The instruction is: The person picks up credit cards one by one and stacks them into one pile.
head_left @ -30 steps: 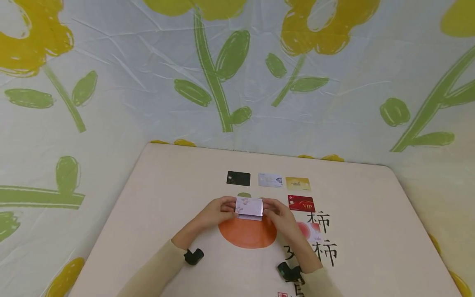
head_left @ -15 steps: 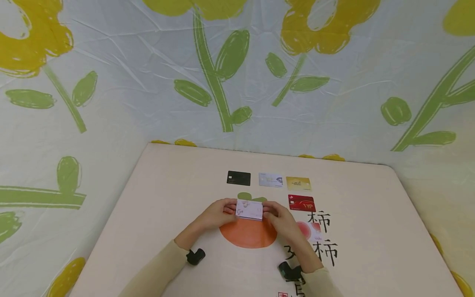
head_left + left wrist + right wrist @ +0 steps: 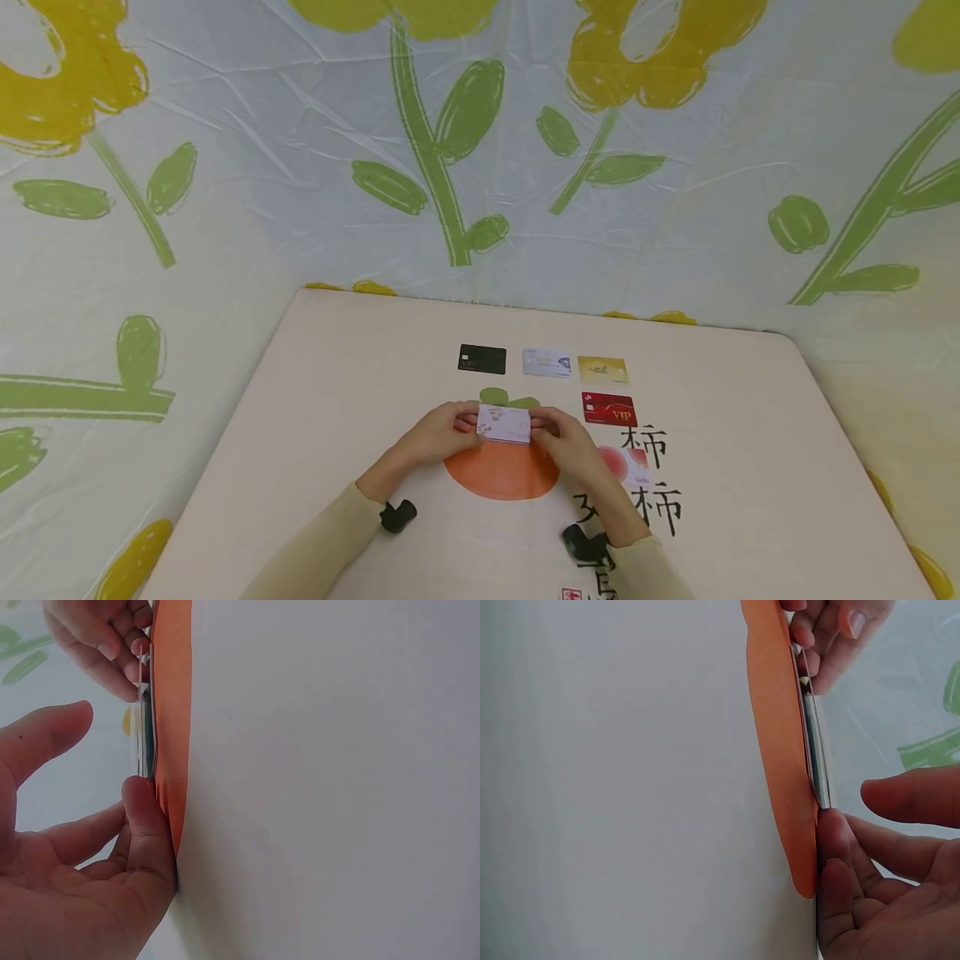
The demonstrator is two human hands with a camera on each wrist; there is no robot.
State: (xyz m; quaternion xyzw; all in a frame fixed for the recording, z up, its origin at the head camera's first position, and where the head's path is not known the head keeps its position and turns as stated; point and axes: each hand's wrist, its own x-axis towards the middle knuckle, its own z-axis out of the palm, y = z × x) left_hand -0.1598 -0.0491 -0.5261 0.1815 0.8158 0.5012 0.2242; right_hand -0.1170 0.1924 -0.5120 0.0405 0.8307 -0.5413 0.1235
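Note:
Over an orange fruit print on the table lies a small stack of cards, its top card pale pink with a flower pattern. My left hand holds the stack's left end, with curled fingers against it. At the opposite end my right hand holds it likewise. From the side, the left wrist view gives the stack's thin edges, low over the table. Thin gaps show between the cards in the right wrist view. The top card hides the faces beneath it.
Behind the hands lie a black card, a silver card and a gold card. A red card and a pink-white card lie to the right, the latter partly behind the right forearm. A flowered cloth hangs behind the table.
The top card, tilted up with a lower card showing at its near edge one second ago, has come down flat and lined up with the stack. Both hands keep their hold.

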